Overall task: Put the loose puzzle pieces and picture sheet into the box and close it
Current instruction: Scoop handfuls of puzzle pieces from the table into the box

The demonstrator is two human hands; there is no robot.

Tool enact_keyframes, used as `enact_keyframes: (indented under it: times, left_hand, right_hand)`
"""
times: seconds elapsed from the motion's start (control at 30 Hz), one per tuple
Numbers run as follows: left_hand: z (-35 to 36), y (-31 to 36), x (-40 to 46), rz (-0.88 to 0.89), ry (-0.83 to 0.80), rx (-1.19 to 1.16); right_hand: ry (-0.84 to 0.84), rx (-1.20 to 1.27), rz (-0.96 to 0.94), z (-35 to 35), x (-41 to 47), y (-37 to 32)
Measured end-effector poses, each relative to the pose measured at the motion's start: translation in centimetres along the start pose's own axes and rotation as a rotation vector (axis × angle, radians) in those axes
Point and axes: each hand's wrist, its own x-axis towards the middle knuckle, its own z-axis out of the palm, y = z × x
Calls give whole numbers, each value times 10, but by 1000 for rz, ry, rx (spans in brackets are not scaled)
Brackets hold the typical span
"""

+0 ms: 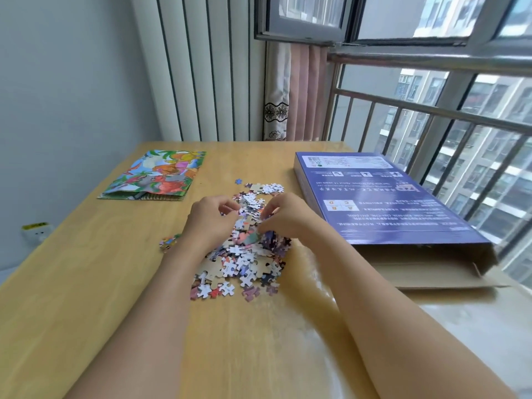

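At centre frame, the left hand and right hand curled around the puzzle pieces heaped on the counter, so packing seemed barely begun: picture sheet lay upper left, box open-ended right.

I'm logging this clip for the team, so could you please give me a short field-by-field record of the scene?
surface: wooden table beside a window
pieces: loose puzzle pieces heaped at the table's centre, a few strays beyond the heap
left hand: fingers curled, gathering pieces at the heap
right hand: fingers curled, gathering pieces at the heap
box: blue, lying flat at right, near end flap open
picture sheet: flat at far left, outside the box
stage: nothing visibly packed yet
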Motion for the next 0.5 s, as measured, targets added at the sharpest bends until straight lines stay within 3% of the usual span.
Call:
enact_keyframes:
  times: [0.13, 0.27, 0.5]
  left_hand:
    - [2, 5, -3, -7, 15, -58]
    - [4, 11, -5, 24, 157, -44]
    - [10, 40, -20, 238, 320, -204]
  right_hand:
    - [73, 196, 37, 2, 0, 4]
    - [116, 435, 50, -5, -2, 5]
    - [109, 775, 67, -28, -38, 6]
